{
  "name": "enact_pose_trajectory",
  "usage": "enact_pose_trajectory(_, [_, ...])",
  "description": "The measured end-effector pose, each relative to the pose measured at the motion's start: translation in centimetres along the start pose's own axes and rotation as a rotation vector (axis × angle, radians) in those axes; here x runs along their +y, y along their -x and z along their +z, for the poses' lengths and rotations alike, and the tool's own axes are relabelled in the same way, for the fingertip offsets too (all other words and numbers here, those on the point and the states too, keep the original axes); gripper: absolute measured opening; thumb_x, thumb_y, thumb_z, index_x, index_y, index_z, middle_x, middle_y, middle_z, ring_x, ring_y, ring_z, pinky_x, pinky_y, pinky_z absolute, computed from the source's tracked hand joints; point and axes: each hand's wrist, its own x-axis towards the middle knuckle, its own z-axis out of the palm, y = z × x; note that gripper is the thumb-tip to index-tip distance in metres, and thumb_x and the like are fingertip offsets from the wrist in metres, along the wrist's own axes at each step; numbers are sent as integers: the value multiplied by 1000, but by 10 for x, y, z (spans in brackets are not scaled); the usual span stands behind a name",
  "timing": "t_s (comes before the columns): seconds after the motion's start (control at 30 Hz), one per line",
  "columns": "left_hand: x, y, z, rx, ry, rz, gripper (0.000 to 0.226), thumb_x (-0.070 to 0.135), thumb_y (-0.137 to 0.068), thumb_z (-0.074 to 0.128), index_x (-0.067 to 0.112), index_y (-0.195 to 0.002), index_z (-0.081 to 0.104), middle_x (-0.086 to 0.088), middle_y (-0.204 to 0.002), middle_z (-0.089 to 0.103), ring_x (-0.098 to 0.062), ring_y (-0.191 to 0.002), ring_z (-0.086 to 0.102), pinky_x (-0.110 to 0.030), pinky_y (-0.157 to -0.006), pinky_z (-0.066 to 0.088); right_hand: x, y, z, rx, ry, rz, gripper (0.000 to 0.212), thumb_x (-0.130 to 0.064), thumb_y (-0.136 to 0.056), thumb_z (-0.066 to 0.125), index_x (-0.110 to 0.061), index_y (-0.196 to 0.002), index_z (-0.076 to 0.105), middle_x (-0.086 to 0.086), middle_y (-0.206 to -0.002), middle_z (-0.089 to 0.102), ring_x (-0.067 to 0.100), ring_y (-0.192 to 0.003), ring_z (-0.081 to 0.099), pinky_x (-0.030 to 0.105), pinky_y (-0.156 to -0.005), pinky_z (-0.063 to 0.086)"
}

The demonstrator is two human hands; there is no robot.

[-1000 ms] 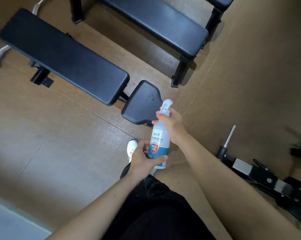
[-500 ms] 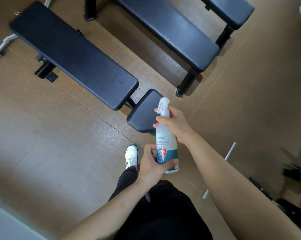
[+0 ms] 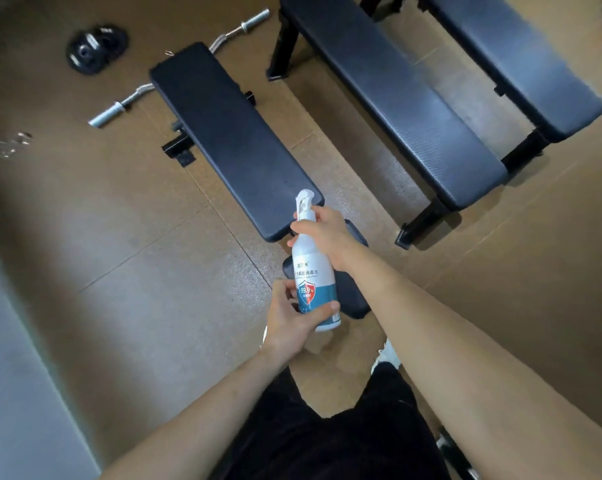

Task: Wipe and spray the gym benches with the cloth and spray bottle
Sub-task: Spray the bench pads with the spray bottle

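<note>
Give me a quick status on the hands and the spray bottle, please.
Left hand grips spray bottle base; right hand on its neck. Nozzle over near bench. No cloth visible. Nothing blocking.

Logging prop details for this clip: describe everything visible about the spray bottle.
The spray bottle is white, plastic-looking, with a white trigger head on top. Its label carries a teal band, a red-and-blue shield reading 99.9% and small print too blurred to read. It is held roughly upright, tilted slightly, above the small seat pad of the nearest black bench. The right hand wraps its neck; the left hand cups its base. The fill level cannot be seen.
</note>
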Motion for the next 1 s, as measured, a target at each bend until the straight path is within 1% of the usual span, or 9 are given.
enact_pose_trajectory(0.13, [8, 13, 62, 56, -1, -11, 78, 57, -58, 91, 23, -112, 46, 1, -110, 60, -14, -102, 68, -41, -81, 64, 0, 7, -54, -126, 26, -6, 28, -8, -92, 69, -9, -120, 63, 9, -121, 70, 28, -82, 77, 37, -66, 64])
enact_pose_trajectory(0.3, [27, 26, 170, 84, -40, -1, 66, 40, -70, 94, 23, -113, 47, 6, -111, 63, -9, -101, 69, -41, -83, 64, 6, 29, -162, -72, 31, -60, 14, -9, -90, 70, -12, -102, 63, 18, -94, 71, 26, -74, 77, 36, -64, 60])
enact_pose_trajectory(0.43, [52, 35, 261, -8, -87, 10, 63, 37, -73, 93, 23, -114, 47, 6, -115, 62, -13, -105, 69, -39, -86, 64, 5, 56, -271, -14, -49, -72, 28, -12, -93, 70, -10, -119, 62, 14, -111, 70, 21, -73, 77, 27, -58, 59])
enact_pose_trajectory(0.5, [69, 34, 303, -69, -119, 24, 64, 39, -73, 93, 24, -115, 47, 4, -116, 62, -12, -105, 69, -31, -84, 63, 5, 65, -325, 35, -103, -67, 34, -13, -91, 73, -10, -123, 62, 14, -112, 71, 24, -77, 77, 32, -65, 61])
enact_pose_trajectory(0.57, [84, 28, 340, -121, -154, 39, 69, 43, -70, 93, 24, -118, 48, 6, -116, 62, -10, -103, 69, -22, -77, 61, 7, 70, -373, 125, -158, -58, 32, -13, -89, 74, -6, -119, 63, 17, -103, 72, 27, -77, 77, 41, -71, 63])
enact_pose_trajectory(0.63, [98, 21, 369, -158, -182, 54, 76, 53, -62, 93, 26, -117, 49, 7, -114, 63, -8, -101, 70, -26, -78, 63, 7, 75, -411, 224, -204, -47, 34, -20, -83, 78, -10, -113, 64, 15, -93, 73, 30, -78, 76, 50, -79, 62])
enact_pose_trajectory(0.7, [107, 11, 393, -192, -212, 62, 83, 63, -52, 90, 28, -116, 51, 8, -113, 64, -9, -102, 70, -35, -84, 64, 5, 76, -441, 279, -226, -40, 37, -24, -80, 79, -13, -112, 64, 14, -98, 73, 32, -82, 76, 56, -83, 61])
enact_pose_trajectory(0.8, [124, -2, 424, -234, -240, 75, 81, 64, -50, 89, 30, -113, 53, 7, -111, 64, -11, -102, 69, -39, -87, 63, -6, 72, -480, 323, -285, -60, 29, -8, -90, 73, -2, -117, 61, 16, -105, 70, 32, -75, 76, 43, -70, 64])
enact_pose_trajectory(1.0, [157, -35, 476, -273, -192, 67, 72, 48, -55, 96, 24, -108, 55, 5, -106, 64, -18, -102, 68, -43, -89, 61, -35, 51, -536, 385, -242, -33, 14, -4, -92, 68, -3, -102, 58, 18, -85, 65, 22, -61, 73, 32, -55, 60])
